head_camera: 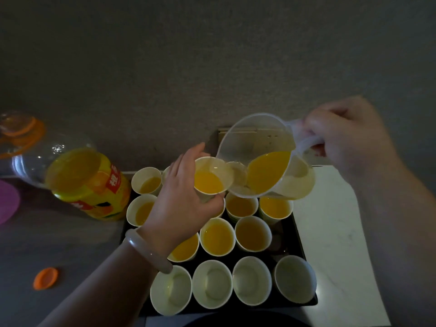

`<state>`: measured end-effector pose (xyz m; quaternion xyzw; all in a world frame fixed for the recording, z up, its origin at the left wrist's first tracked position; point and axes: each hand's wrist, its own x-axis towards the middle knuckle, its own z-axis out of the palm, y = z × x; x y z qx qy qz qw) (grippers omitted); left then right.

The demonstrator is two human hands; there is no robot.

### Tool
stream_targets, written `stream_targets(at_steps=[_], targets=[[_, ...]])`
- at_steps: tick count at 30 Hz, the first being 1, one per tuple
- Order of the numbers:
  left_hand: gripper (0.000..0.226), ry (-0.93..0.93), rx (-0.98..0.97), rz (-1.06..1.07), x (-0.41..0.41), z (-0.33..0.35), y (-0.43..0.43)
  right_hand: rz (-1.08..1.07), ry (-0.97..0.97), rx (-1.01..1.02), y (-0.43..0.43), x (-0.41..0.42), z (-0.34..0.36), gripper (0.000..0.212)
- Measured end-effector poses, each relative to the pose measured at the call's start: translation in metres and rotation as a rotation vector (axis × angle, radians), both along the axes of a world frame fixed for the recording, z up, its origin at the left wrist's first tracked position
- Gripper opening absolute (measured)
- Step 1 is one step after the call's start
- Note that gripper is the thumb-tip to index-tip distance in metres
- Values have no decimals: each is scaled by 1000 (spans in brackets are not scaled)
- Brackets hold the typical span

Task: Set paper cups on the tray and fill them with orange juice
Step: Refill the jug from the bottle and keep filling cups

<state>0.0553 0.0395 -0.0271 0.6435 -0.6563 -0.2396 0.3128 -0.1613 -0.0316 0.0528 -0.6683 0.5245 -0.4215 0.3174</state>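
A grey wall is backing a grey counter [70,244], with a pale marbled slab [335,220] lying to the right. A dark tray [279,241] is sitting on the counter, carrying paper cups in rows: four empty cups [212,282] along the near edge, juice-filled cups [217,236] behind them. The left hand [181,201], wearing a pale bracelet [146,252], is curling its fingers round one part-filled cup [212,175], holding it raised above the far rows. The right hand [342,138] is gripping the handle of a clear jug [264,161], which is tilting toward that cup, orange juice pooling inside. A juice bottle [94,182] is standing just left of the tray; an orange cap [45,278] is lying nearer on the counter; a purple mat [7,201] is showing at the left edge.
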Motion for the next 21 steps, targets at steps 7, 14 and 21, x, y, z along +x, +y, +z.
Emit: stream_targets(at_steps=[7,14,21], targets=[[88,40,-47,21,-7,-1,-1,-100,-400,63,-1,-14,-15,29],[89,57,-35,-2,-20,-4,3,-309,-594,36,-2,-23,-24,27],[78,75,-27,-157,-51,-10,12,-386,-677,33,-4,-32,-26,28]])
